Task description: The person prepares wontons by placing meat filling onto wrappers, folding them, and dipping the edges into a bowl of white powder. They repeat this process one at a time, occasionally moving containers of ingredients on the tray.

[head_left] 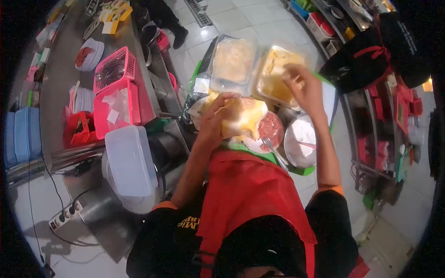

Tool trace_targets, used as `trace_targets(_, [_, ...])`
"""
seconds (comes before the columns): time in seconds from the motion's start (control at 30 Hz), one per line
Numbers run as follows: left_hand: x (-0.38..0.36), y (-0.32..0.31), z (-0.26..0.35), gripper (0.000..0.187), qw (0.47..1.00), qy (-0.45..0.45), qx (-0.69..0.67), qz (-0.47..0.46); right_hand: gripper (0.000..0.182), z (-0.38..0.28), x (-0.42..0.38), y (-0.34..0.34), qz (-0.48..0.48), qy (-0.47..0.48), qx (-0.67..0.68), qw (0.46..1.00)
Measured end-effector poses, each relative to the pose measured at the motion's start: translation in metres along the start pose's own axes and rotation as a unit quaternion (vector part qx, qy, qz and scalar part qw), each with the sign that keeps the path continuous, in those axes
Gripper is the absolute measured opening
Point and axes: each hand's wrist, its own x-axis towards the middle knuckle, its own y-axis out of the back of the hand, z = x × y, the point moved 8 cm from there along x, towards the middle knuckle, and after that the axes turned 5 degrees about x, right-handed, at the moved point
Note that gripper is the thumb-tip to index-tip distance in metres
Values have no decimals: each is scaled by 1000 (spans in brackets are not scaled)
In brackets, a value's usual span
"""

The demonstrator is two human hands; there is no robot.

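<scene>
My left hand (215,119) is closed on a soft yellow-and-white sheet (241,118), thin and shiny, its loose edge hanging over a plate. On that plate lies reddish minced meat (270,131), with a fork (274,151) resting at its near side. Slightly blurred, my right hand (306,90) hovers over the right edge of a clear tub (276,98) with yellowish contents; its fingers are bent and apart, with nothing visible in them. To the right of the plate stands a bowl (300,160) of white stuff with a pinkish utensil handle in it.
A second clear tub (234,62) of pale food stands behind. On the left, a steel counter holds pink baskets (115,69) and stacked plates (89,54); a white plastic box (132,160) sits below. Shelves (371,116) line the right. A person's leg (169,23) shows at the back.
</scene>
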Motion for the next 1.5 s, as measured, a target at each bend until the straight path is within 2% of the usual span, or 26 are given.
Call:
trace_targets(0.03, [2,-4,0,44,1000,-1,-15,-12,33,-17,-8,-6,-28,-51,131,990])
trace_targets(0.13, [5,-14,-3,41,999,9,-23,-44,31,-69,-23,-10,-77,31,171,982])
trace_targets(0.17, [7,-17,-4,41,999,12,-21,-47,31,-71,-27,-12,-72,28,170,982])
trace_targets(0.23, [8,-19,-2,38,996,-22,87,-31,31,-75,-33,-16,-61,41,136,988])
trace_targets(0.3, [7,-24,-1,35,994,-25,104,-30,30,-73,-38,-16,-55,20,140,988])
trace_targets(0.4, [6,-29,2,27,987,-43,150,-25,27,-80,-46,-13,-47,39,126,990])
trace_targets(0.53, [5,-26,0,16,973,-67,218,-40,27,-92,-48,-10,-32,52,176,982])
trace_targets(0.63, [2,-23,-5,22,985,-24,167,-38,27,-89,-51,-17,-63,49,177,981])
trace_targets(0.7, [0,-25,-1,25,984,-33,176,-15,28,-91,-56,-22,-95,46,170,980])
trace_targets(0.77, [-2,-27,4,28,982,-41,185,7,27,-91,-58,-25,-124,4,154,980])
trace_targets(0.87, [-3,-28,8,30,983,-51,175,4,26,-93,-55,-22,-94,31,143,985])
trace_targets(0.93, [-3,-28,12,30,972,-85,220,-8,25,-95,-55,-22,-103,39,140,984])
trace_targets(1.0, [-4,-28,10,31,979,-68,192,-7,24,-94,-57,-25,-112,47,138,983])
trace_targets(1.07, [-5,-28,9,31,985,-53,164,-6,22,-67,-62,-23,-28,-43,285,957])
trace_targets(1.1, [-6,-29,9,30,989,-45,141,-16,22,-66,-63,-25,-28,-43,284,957])
trace_targets(1.17, [-5,-30,6,29,992,-37,118,-27,24,-43,-72,-28,51,-187,445,875])
trace_targets(1.2, [-4,-29,8,26,983,-73,168,-13,25,-43,-72,-25,85,-184,463,863])
trace_targets(1.23, [-4,-30,12,23,970,-109,218,2,25,-41,-73,-28,86,-183,463,863])
trace_targets(1.3, [-3,-36,14,21,968,-125,218,15,27,-41,-77,-18,148,-132,338,920])
trace_targets(1.33, [-3,-37,17,19,965,-141,219,30,29,-53,-77,-11,104,-85,170,976])
trace_targets(1.37, [0,-35,16,19,965,-142,219,29,29,-54,-74,-4,105,-84,170,976])
trace_targets(1.4, [3,-36,21,19,948,-192,253,21,30,-75,-66,-7,16,21,117,993])
trace_targets(1.43, [3,-40,28,18,927,-241,287,12,31,-96,-65,-12,-73,126,61,988])
trace_targets(1.47, [3,-41,31,18,927,-240,287,10,31,-100,-62,-12,-114,92,56,988])
trace_targets(1.5, [1,-50,38,18,917,-249,312,-20,31,-104,-62,-9,-111,90,55,988])
